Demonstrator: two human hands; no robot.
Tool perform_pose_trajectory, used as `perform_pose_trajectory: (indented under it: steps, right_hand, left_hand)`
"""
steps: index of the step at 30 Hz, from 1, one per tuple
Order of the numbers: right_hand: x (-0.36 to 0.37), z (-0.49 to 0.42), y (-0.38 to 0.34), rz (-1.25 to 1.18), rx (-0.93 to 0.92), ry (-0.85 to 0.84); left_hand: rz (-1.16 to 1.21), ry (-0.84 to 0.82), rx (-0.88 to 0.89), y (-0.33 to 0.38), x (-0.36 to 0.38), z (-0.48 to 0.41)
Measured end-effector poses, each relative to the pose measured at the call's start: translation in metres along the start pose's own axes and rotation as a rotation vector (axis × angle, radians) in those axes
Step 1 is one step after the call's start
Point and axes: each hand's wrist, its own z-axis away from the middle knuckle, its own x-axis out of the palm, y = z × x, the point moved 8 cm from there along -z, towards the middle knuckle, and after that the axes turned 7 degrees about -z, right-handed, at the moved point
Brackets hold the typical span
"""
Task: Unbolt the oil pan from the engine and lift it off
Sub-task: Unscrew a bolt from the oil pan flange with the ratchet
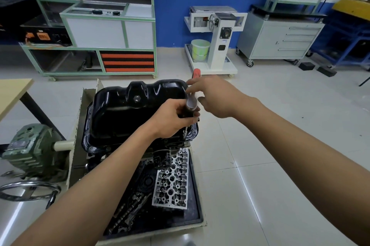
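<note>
Mid-frame, glossy black oil pan [128,113], left hand [172,117] curled round red-tipped chrome ratchet [191,103], right hand [218,95] touching its handle, grip unclear.
</note>
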Motion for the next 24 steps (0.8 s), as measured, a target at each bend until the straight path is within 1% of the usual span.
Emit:
perform_pose_trajectory:
  steps: [2, 4, 7, 9, 14, 16, 18, 21, 24]
  right_hand:
    - [-0.003, 0.004, 0.004, -0.055, -0.021, 0.046]
    - [-0.005, 0.007, 0.013, -0.035, 0.0, 0.072]
    - [-0.008, 0.01, 0.028, 0.083, 0.077, 0.075]
    - [-0.011, 0.014, 0.03, 0.119, 0.132, 0.064]
    - [-0.003, 0.033, 0.014, 0.091, 0.195, -0.121]
    - [0.005, 0.041, -0.001, 0.05, 0.166, -0.176]
    - [0.016, 0.048, -0.016, -0.041, 0.147, -0.202]
    - [0.019, 0.05, -0.021, -0.136, 0.172, -0.21]
    - [0.012, 0.045, -0.007, -0.114, 0.183, -0.318]
  left_hand:
    - [-0.004, -0.01, -0.001, -0.001, -0.002, 0.001]
    - [0.001, 0.002, -0.013, -0.004, -0.003, 0.003]
    - [0.016, 0.099, -0.019, -0.007, -0.008, 0.001]
    - [0.0, 0.157, -0.012, -0.007, -0.009, 0.0]
    - [-0.025, 0.219, -0.007, -0.008, -0.007, -0.002]
    - [-0.028, 0.238, 0.01, -0.005, -0.007, -0.002]
    - [-0.043, 0.243, 0.024, -0.004, -0.008, -0.002]
    - [-0.053, 0.213, 0.03, -0.004, -0.01, -0.002]
    - [-0.065, 0.14, 0.034, -0.001, -0.009, -0.001]
